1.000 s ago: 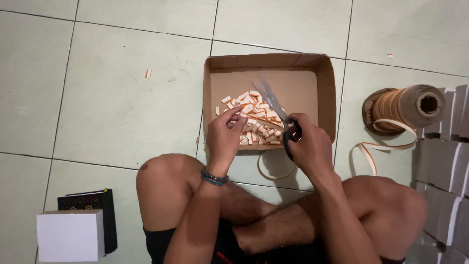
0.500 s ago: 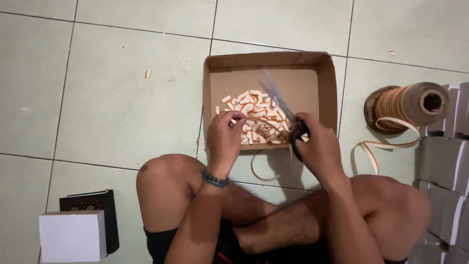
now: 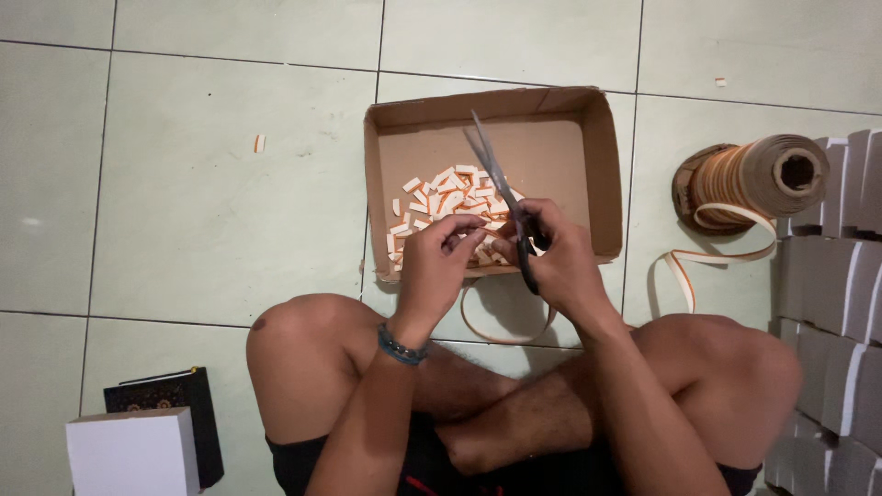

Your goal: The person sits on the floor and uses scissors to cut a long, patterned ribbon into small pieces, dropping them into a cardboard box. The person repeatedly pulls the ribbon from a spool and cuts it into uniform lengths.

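Left hand (image 3: 439,266) first: I see its fingertips pinched shut on the end of the ribbon (image 3: 503,323), right over the near edge of the cardboard box (image 3: 588,156). Just beyond those fingers lies the pile of cut pieces (image 3: 441,197) inside the box. Moving right, the right hand (image 3: 560,262) is closed around the scissors (image 3: 501,188), blades open and pointing away over the box. Farther right stands the ribbon spool (image 3: 749,179), its strip trailing across the floor.
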